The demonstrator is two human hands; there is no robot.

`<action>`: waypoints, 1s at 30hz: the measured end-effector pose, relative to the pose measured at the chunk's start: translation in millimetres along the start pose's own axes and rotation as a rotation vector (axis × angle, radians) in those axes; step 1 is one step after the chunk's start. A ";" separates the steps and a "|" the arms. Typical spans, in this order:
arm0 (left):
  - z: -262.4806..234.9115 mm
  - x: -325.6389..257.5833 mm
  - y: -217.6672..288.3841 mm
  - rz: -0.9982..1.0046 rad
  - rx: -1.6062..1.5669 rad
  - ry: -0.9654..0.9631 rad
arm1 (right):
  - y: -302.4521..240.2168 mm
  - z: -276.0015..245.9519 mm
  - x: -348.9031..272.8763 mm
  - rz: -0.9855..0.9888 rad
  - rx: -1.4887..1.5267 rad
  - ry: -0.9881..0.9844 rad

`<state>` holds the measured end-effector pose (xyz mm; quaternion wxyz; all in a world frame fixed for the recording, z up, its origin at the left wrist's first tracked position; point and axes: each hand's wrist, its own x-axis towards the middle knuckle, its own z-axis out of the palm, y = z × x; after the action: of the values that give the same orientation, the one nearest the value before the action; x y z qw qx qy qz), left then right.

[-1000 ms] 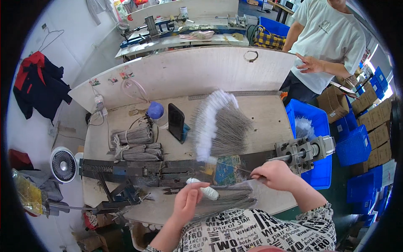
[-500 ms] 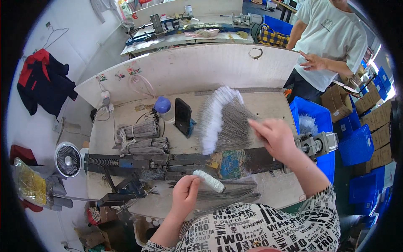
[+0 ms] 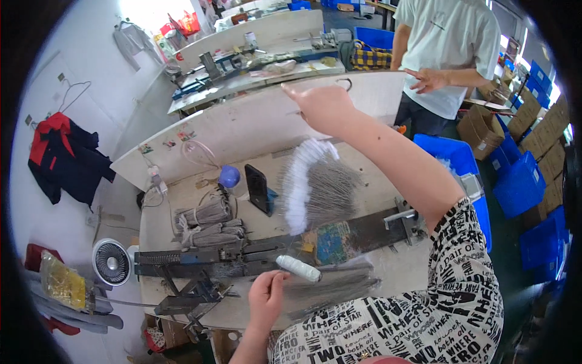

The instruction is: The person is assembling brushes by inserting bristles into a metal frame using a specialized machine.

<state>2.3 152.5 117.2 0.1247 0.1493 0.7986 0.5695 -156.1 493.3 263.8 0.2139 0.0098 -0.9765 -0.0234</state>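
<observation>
Right arm (image 3: pixel 397 159) is crossing center-right, blocking part of the blue bin (image 3: pixel 453 147), which is holding white bristly stuff (image 3: pixel 445 162). Phone (image 3: pixel 257 189) is standing left of the bristle fan (image 3: pixel 333 191), tied bundles (image 3: pixel 215 235) lying center-left. Right hand (image 3: pixel 327 109), upper center: index extending, hold unclear. Left hand (image 3: pixel 267 296), lower center: fingers narrowing beside white spool (image 3: pixel 298 268); can't tell if gripping.

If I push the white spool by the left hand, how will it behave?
The white spool will probably roll, its body being rounded and long. Its surface looks like wound thread, so squeezing may dent it slightly.
</observation>
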 end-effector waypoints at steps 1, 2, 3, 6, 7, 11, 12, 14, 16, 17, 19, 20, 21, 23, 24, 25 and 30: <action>2.2 4.2 7.4 0.018 0.019 -0.041 | -2.7 -6.1 -9.0 0.013 -0.009 -0.018; 5.0 10.3 17.3 0.015 0.008 -0.059 | -7.1 -19.2 -11.7 0.038 -0.024 -0.024; 8.6 15.2 29.2 0.131 0.120 -0.098 | -10.0 -32.0 -17.2 0.064 -0.043 -0.030; 25.2 33.6 47.0 0.358 0.276 -0.142 | -28.2 -52.0 -83.8 -0.114 0.263 -0.076; 28.6 41.2 48.1 0.484 0.549 -0.184 | -26.1 -46.9 -110.1 -0.221 0.322 -0.083; 49.9 60.9 47.1 0.727 0.914 -0.251 | -27.1 -53.8 -187.2 -0.192 0.562 -0.374; 58.7 63.4 50.4 0.751 0.981 -0.351 | -21.5 -52.5 -194.0 -0.186 0.527 -0.388; 79.4 73.8 53.5 0.810 0.942 -0.376 | -11.2 -37.7 -205.6 -0.070 0.630 -0.270; 92.4 92.7 57.7 0.762 0.949 -0.316 | -4.4 -36.9 -210.4 -0.049 0.561 -0.313; 85.7 104.9 52.7 0.790 0.941 -0.199 | -0.3 -37.8 -213.5 -0.040 0.552 -0.372; 61.2 110.7 49.8 0.775 0.881 -0.168 | 6.5 -34.9 -216.9 -0.038 0.536 -0.428; 51.7 105.5 43.5 0.787 0.875 -0.201 | 7.2 -29.0 -219.6 -0.063 0.520 -0.469; 45.8 99.6 40.5 0.784 0.881 -0.193 | 8.7 -22.6 -220.3 -0.089 0.505 -0.509; 37.1 88.6 36.4 0.769 0.907 -0.177 | 11.1 -5.7 -220.3 -0.152 0.477 -0.596; 32.4 87.1 37.0 0.766 0.914 -0.177 | 11.3 3.0 -218.2 -0.211 0.444 -0.685; 26.9 83.5 35.9 0.755 0.940 -0.138 | 10.1 11.5 -212.4 -0.226 0.453 -0.805; 12.6 60.8 28.4 0.702 0.984 -0.077 | 23.2 24.9 -205.0 0.078 0.712 -1.046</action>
<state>-46.5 195.3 138.3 -0.1253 0.4646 0.8662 0.1348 19.5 523.4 156.8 -0.3071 0.0319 -0.8995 0.3091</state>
